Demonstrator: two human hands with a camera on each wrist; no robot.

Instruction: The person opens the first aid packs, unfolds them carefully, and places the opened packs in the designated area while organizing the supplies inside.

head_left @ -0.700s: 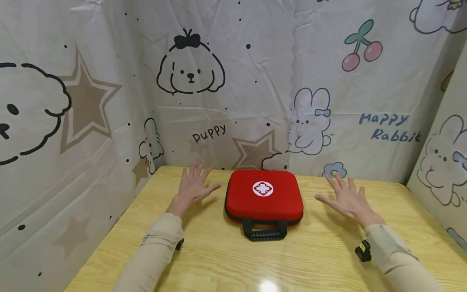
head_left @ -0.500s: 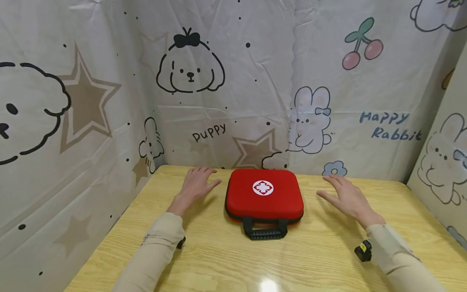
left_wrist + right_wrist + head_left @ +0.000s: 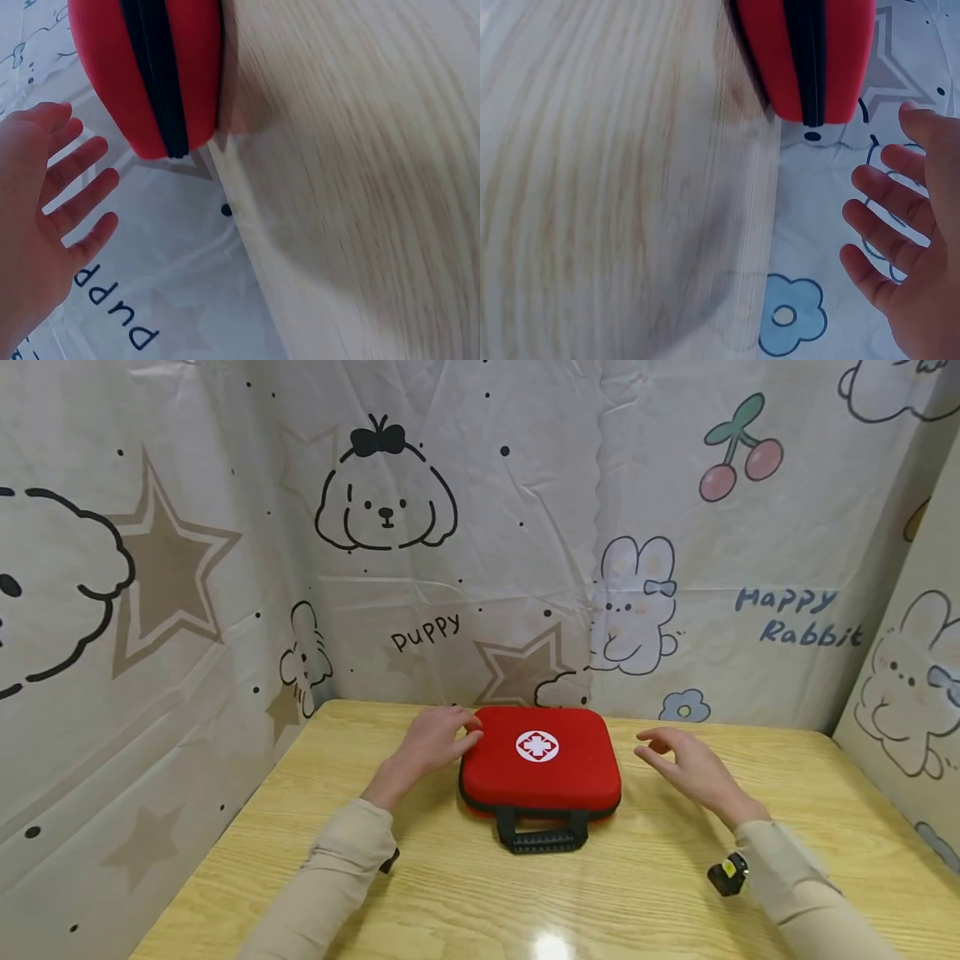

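Case [image 3: 540,781], red, closed and flat on the table [image 3: 480,902], a little below and right of centre in the head view. Long axis left to right across the frame, black handle [image 3: 543,842] toward the bottom edge, round emblem [image 3: 537,746] on top. Left hand [image 3: 431,741] the nearer: fingers [image 3: 84,201] overlapping the upper left corner in the head view, but with a gap beside the case in the left wrist view, so probably not touching. Parted and gently bent there, with nothing between. Right hand [image 3: 688,768] to the right of the case, beside its upper half, plainly apart from it; also spread and loosely curved, holding nothing. Deciding relation, by judgement: case between both hands, one short side toward each, with less room to cross on the left.
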